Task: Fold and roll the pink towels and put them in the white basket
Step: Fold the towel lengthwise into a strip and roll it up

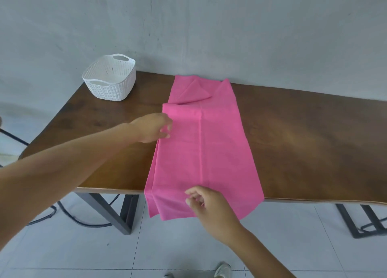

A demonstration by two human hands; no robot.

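Much overhang on the pink towel [209, 152], lying lengthwise on the table [303, 131], near end off the front edge: risk of sliding floorward; far corner flopped back, likely to skew the fold. Left hand [152, 127] at its left edge, right hand [209, 206] over the hanging end, fingers loosely curled, any pinch impossible to tell. One towel, one white basket [113, 89] at the far left corner, two hands

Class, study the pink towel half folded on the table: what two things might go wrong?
1. The near end of the pink towel hangs over the front edge of the table, so it may slide off.
2. Its far end lies rumpled, with a corner flipped over, so the roll may turn out uneven.
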